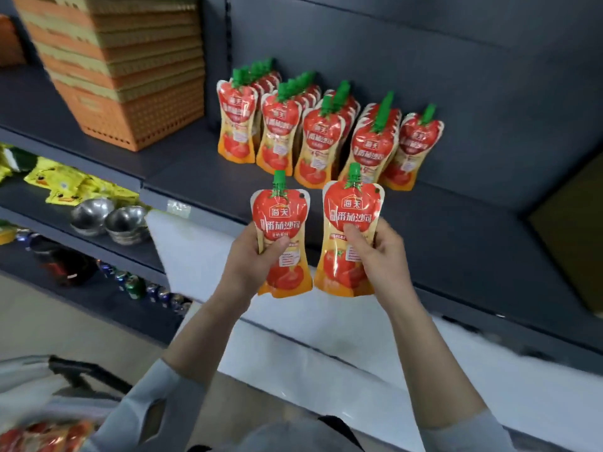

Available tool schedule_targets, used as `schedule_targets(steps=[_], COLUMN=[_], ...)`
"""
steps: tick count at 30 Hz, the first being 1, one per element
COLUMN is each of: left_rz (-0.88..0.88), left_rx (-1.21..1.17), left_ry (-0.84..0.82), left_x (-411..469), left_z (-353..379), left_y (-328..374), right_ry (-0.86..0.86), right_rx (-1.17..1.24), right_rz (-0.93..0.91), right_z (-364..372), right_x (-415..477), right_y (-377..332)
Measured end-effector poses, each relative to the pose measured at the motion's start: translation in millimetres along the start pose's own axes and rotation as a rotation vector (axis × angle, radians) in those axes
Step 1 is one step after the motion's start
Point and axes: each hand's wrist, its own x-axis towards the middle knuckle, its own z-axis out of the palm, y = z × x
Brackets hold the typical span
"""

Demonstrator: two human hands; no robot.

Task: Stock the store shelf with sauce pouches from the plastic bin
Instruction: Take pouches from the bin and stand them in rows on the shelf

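Here, the left hand (249,259) grips one sauce pouch (281,213) upright; just right of it, the right hand (383,256) grips a second pouch (352,207). Beyond both hands, pouch rows (323,135) stand on the shelf (473,223).

A single wide-angle view comes from a camera worn on the person's head, looking forward and down over both forearms, which rise from the bottom edge. It sits close: the left hand (251,256) and right hand (381,252), each gripping a sauce pouch (282,220), fill the middle of the frame. Beyond them it faces a dark shelf (456,230) at near range, whose front edge runs slanted from mid-left down to lower right. The left margin takes in lower shelf levels and the floor (49,321); the bottom-left corner is blurred.
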Motion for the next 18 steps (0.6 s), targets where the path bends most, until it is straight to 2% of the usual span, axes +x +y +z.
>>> schedule_targets(steps=[4,9,18], left_rz=[0.022,0.086,0.105], left_rx=[-0.099,-0.14,-0.148], left_ry=[-0.027,-0.03,0.021], left_x=[27.6,55.2,82.4], left_z=[53.5,97.9,133.1], left_y=[22.9,37.0,36.9], right_ry=[0.109,0.163,0.238], right_rx=[-0.006,-0.061,-0.054], right_rz=[-0.052,-0.066,0.108], right_z=[-57.1,-112.2,-142.8], right_x=[32.7,87.0,194.4], right_y=[-11.1,-19.5,14.0])
